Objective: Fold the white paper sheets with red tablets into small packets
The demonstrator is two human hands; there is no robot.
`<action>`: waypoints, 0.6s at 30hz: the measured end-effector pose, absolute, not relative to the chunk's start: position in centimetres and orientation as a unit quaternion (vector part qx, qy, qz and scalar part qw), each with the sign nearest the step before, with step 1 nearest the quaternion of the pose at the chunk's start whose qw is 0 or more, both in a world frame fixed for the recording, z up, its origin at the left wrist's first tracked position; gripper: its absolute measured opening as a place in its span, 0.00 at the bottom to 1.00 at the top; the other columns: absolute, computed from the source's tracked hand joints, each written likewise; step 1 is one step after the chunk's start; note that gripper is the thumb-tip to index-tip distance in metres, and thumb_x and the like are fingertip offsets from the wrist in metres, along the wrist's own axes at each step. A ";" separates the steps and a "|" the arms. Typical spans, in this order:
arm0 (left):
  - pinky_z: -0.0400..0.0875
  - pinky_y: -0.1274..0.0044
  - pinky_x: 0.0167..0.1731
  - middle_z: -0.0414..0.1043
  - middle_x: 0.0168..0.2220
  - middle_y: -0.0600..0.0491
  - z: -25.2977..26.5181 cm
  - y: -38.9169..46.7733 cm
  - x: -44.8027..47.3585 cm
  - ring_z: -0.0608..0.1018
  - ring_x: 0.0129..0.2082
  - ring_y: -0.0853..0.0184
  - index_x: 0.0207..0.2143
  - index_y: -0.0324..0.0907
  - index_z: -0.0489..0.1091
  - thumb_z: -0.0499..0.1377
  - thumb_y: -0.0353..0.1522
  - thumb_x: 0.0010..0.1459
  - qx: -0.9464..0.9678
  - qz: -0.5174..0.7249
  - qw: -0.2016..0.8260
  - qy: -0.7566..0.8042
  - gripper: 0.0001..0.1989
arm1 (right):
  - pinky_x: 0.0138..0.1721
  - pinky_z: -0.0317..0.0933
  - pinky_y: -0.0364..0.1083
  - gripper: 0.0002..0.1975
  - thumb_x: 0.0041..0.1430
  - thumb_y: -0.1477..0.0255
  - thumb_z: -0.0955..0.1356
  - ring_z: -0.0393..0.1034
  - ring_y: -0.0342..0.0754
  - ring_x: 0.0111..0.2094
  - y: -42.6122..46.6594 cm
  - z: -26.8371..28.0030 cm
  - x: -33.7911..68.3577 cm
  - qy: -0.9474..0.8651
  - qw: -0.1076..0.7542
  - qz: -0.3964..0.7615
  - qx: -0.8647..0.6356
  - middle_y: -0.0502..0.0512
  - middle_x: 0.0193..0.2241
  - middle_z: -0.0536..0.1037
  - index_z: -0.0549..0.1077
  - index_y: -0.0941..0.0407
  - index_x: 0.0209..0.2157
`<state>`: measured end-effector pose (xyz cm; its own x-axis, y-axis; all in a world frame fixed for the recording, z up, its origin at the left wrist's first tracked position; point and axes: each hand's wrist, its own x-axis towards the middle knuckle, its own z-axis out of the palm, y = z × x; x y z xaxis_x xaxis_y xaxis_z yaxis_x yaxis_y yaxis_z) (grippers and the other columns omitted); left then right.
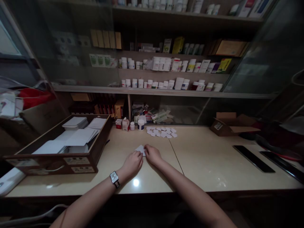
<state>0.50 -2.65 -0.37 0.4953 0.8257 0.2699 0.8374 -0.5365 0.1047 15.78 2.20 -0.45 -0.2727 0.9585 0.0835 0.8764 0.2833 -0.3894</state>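
Between my hands, on the pale counter, lies a small white sheet of paper with a pointed far corner, partly covered by my fingers. My left hand, with a watch on its wrist, has curled fingers on the paper's near left side. My right hand pinches or presses its right edge with bent fingers. Just beyond them are several small folded white paper packets in a loose cluster. A white tub with a dark label, a smaller white bottle and small boxes stand left of the packets.
A brown wooden drawer holding stacks of white paper sits on the counter at left. At right are an open cardboard box and a flat black device. Shelves of medicine bottles and boxes rise behind.
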 end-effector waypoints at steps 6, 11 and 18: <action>0.67 0.70 0.39 0.69 0.41 0.44 -0.4 -2.7 0.7 0.71 0.40 0.59 0.47 0.37 0.66 0.49 0.36 0.63 -0.865 -0.125 0.024 -0.486 0.15 | 0.36 0.55 0.43 0.09 0.60 0.74 0.62 0.68 0.48 0.39 2.1 -0.8 15.6 -0.790 0.169 0.089 -0.583 0.57 0.41 0.73 0.70 0.56 0.41; 0.67 0.70 0.39 0.67 0.43 0.44 -0.1 -2.8 0.7 0.70 0.41 0.59 0.50 0.39 0.65 0.48 0.37 0.63 -0.869 -0.105 0.023 -0.482 0.17 | 0.35 0.56 0.44 0.10 0.60 0.77 0.61 0.66 0.51 0.42 1.4 -0.2 15.9 -0.813 0.106 0.025 -0.573 0.60 0.42 0.71 0.69 0.56 0.43; 0.66 0.71 0.39 0.66 0.44 0.45 0.6 -3.0 0.6 0.69 0.43 0.59 0.47 0.42 0.65 0.48 0.39 0.63 -0.872 -0.092 0.014 -0.481 0.15 | 0.37 0.56 0.45 0.12 0.59 0.79 0.60 0.67 0.52 0.40 0.3 1.2 17.5 -0.821 0.067 0.033 -0.567 0.62 0.41 0.72 0.68 0.58 0.43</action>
